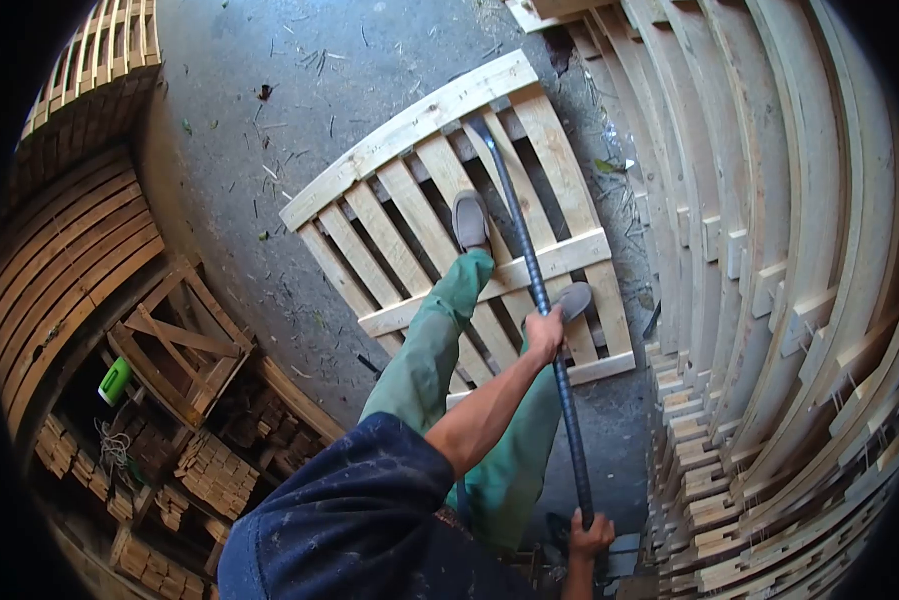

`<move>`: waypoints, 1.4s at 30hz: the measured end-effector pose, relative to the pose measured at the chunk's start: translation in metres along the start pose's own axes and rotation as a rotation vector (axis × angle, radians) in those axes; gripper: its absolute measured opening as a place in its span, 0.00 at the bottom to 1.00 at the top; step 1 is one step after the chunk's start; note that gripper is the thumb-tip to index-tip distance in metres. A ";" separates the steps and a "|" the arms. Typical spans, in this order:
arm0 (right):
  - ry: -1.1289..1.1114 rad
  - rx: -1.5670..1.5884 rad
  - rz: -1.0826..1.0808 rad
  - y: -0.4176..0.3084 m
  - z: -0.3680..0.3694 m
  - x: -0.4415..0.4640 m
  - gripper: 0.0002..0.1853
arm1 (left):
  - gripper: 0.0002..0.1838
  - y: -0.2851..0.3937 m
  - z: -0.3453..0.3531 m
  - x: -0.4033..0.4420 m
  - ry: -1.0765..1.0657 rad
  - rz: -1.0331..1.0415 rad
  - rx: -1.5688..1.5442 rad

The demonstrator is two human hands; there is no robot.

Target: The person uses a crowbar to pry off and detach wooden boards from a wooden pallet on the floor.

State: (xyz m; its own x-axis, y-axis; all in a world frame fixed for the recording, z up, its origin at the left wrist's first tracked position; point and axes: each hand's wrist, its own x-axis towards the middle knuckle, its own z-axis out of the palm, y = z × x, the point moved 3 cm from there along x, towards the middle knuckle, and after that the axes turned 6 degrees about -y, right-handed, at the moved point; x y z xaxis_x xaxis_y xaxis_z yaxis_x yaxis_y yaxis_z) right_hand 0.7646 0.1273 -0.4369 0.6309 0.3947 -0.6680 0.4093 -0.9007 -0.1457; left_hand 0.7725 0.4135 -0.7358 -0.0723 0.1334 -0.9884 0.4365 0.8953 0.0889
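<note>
Left grip (544,334) and right grip (591,534) squeeze a bar (525,232) over a pallet (444,170) on the messy gray floor (234,130) beside stacked wood (769,200).

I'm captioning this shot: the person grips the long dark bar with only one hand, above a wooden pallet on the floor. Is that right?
Not quite: the head view shows both hands gripping the long dark bar, the left hand partway along, the right hand at its near end.
</note>
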 end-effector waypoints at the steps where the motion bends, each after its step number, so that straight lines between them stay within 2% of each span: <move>1: 0.002 -0.008 -0.016 0.008 0.001 -0.002 0.19 | 0.13 -0.025 0.000 0.010 0.034 -0.022 0.000; 3: 0.041 -0.026 -0.041 0.013 0.008 0.006 0.19 | 0.13 -0.016 0.011 0.024 0.049 0.013 -0.032; 6: 0.035 -0.025 -0.048 0.009 0.002 -0.008 0.19 | 0.12 -0.003 0.000 -0.004 0.063 -0.002 -0.033; 10: 0.037 -0.084 -0.036 -0.042 -0.040 -0.013 0.19 | 0.13 0.006 -0.015 -0.017 0.012 -0.010 -0.023; 11: 0.051 -0.061 -0.003 -0.063 -0.056 -0.008 0.20 | 0.13 0.005 -0.016 -0.019 -0.008 0.050 -0.075; 12: 0.065 -0.104 -0.079 -0.102 -0.089 0.000 0.18 | 0.14 0.008 -0.015 -0.021 -0.035 0.117 -0.124; 13: 0.085 -0.147 -0.156 -0.133 -0.111 0.004 0.18 | 0.15 0.014 -0.020 -0.035 -0.005 0.092 -0.065; 16: 0.058 -0.134 -0.094 -0.126 -0.126 -0.030 0.20 | 0.15 -0.009 -0.024 -0.054 -0.050 0.031 -0.068; 18: -0.132 -0.464 -0.346 -0.153 -0.147 -0.036 0.17 | 0.15 -0.016 -0.026 -0.063 -0.062 -0.010 -0.081; 19: 0.029 -0.221 -0.033 -0.137 -0.138 -0.041 0.17 | 0.15 -0.016 -0.027 -0.062 -0.067 -0.009 -0.098; 20: 0.043 -0.231 -0.036 -0.126 -0.122 -0.040 0.17 | 0.15 -0.014 -0.024 -0.056 -0.076 -0.006 -0.120; 21: 0.072 -0.209 -0.054 -0.127 -0.114 -0.035 0.15 | 0.15 -0.010 -0.024 -0.040 -0.079 0.100 -0.180; 22: 0.091 -0.189 -0.064 -0.130 -0.108 -0.034 0.15 | 0.15 0.021 -0.033 -0.050 -0.161 0.102 -0.224; 24: 0.127 -0.141 -0.100 -0.131 -0.096 -0.025 0.16 | 0.18 0.071 -0.050 -0.035 -0.222 0.001 -0.310; 25: 0.144 -0.111 -0.128 -0.127 -0.088 -0.018 0.18 | 0.20 0.074 -0.049 -0.035 -0.198 -0.024 -0.256; 26: 0.144 -0.088 -0.150 -0.118 -0.084 -0.019 0.20 | 0.20 0.063 -0.047 -0.030 -0.187 -0.042 -0.269; 29: 0.020 -0.050 -0.028 -0.063 -0.025 -0.014 0.20 | 0.21 0.028 -0.031 -0.008 -0.069 0.065 -0.116; 32: 0.063 -0.014 -0.077 -0.026 0.004 -0.007 0.20 | 0.20 0.014 -0.021 0.006 0.045 0.050 -0.027; 33: 0.044 -0.015 -0.059 -0.009 0.016 -0.013 0.20 | 0.22 0.000 -0.019 0.020 0.024 0.067 0.075; 34: -0.020 -0.004 -0.043 0.013 0.032 -0.015 0.20 | 0.23 -0.010 -0.014 0.030 0.012 0.039 0.012; 36: -0.014 0.025 -0.074 0.047 0.077 0.020 0.21 | 0.22 -0.045 0.003 0.064 0.109 0.151 0.069; 38: -0.249 0.002 0.063 0.096 0.128 0.042 0.21 | 0.19 -0.060 0.016 0.078 0.159 0.092 0.046; 40: -0.227 0.012 0.058 0.118 0.151 0.063 0.21 | 0.13 -0.073 0.023 0.094 0.199 0.117 0.084; 42: -0.261 0.038 0.088 0.121 0.172 0.041 0.20 | 0.18 -0.081 0.020 0.100 0.314 0.386 0.201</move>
State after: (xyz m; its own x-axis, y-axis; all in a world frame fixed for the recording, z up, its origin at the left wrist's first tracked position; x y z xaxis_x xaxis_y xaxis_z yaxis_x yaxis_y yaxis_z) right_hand 0.7267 0.0031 -0.6077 0.4697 0.2585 -0.8441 0.3324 -0.9376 -0.1022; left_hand 0.7480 0.3459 -0.8444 -0.1237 0.5854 -0.8012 0.6453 0.6609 0.3832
